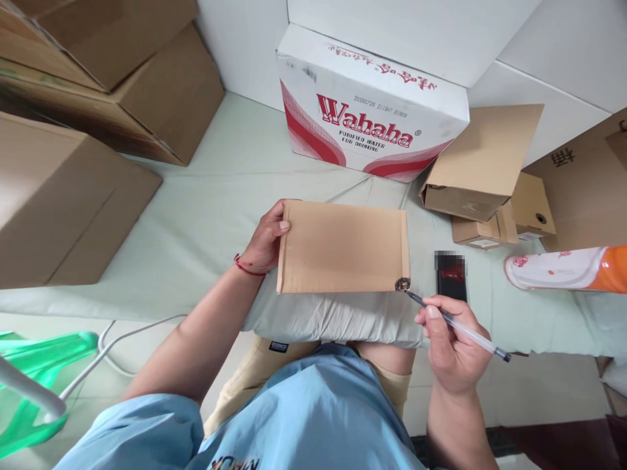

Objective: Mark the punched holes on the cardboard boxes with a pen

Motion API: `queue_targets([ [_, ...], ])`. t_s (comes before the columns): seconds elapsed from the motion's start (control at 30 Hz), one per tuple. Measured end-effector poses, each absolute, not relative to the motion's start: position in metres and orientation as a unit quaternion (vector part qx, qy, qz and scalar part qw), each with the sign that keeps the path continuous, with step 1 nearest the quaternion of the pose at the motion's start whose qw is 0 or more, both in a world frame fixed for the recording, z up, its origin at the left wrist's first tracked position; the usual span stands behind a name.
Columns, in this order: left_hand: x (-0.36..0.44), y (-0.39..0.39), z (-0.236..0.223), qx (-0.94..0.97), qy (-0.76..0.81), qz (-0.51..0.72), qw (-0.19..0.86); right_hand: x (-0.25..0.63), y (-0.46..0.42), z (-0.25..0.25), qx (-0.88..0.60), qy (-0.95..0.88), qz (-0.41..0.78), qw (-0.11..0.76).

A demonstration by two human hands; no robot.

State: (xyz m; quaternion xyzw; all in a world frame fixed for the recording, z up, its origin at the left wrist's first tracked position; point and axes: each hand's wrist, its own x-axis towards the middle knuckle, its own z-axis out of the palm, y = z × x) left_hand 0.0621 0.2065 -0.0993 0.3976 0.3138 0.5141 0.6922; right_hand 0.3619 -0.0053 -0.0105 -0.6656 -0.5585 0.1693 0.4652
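A flat brown cardboard box (pixel 343 248) lies in front of me at the near edge of the cloth-covered surface. My left hand (pixel 268 238) grips its left edge, thumb on top and the other fingers hidden behind. Between the thumb and fingers of my right hand (pixel 453 343) is a pen (pixel 465 329) with a clear barrel and dark ends. The pen's tip is at the box's lower right corner, beside a dark, scribbled-looking round mark (pixel 402 284). Whether the tip touches the cardboard I cannot tell.
Behind stands a white and red Wahaha water carton (pixel 367 117). Large brown boxes (pixel 59 202) are at left, smaller boxes (pixel 480 156) at right. A dark phone-like object (pixel 450 277) and an orange-white cylinder (pixel 558 269) lie to the right. A green-and-white frame (pixel 53 378) stands lower left.
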Motion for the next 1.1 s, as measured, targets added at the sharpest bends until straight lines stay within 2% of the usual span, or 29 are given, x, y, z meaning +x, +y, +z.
queue_targets([
  [0.17, 0.062, 0.206, -0.099, 0.405, 0.314, 0.513, 0.688, 0.362, -0.005, -0.009, -0.658, -0.572, 0.192, 0.45],
  [0.37, 0.063, 0.206, -0.099, 0.403, 0.311, 0.513, 0.691, 0.369, -0.007, -0.01, -0.667, -0.488, 0.175, 0.535],
  [0.57, 0.065, 0.205, -0.096, 0.392, 0.315, 0.511, 0.697, 0.365, -0.009, -0.014, -0.669, -0.507, 0.21, 0.501],
  [0.67, 0.065, 0.205, -0.096, 0.397, 0.315, 0.511, 0.694, 0.365, -0.007, -0.011, -0.699, -0.485, 0.172, 0.497],
  [0.83, 0.064, 0.207, -0.098, 0.405, 0.309, 0.511, 0.693, 0.373, 0.0, -0.008, -0.709, -0.439, 0.112, 0.54],
  [0.9, 0.064, 0.208, -0.099, 0.405, 0.306, 0.512, 0.693, 0.38, 0.004, -0.014, -0.72, -0.496, 0.058, 0.481],
  [0.97, 0.064, 0.208, -0.1, 0.405, 0.303, 0.513, 0.694, 0.386, 0.009, -0.026, -0.723, -0.585, 0.01, 0.367],
  [1.03, 0.065, 0.208, -0.101, 0.406, 0.302, 0.513, 0.694, 0.392, 0.012, -0.042, -0.712, -0.657, 0.019, 0.247],
  [1.1, 0.065, 0.208, -0.101, 0.407, 0.301, 0.513, 0.694, 0.398, 0.013, -0.056, -0.711, -0.68, 0.058, 0.172],
])
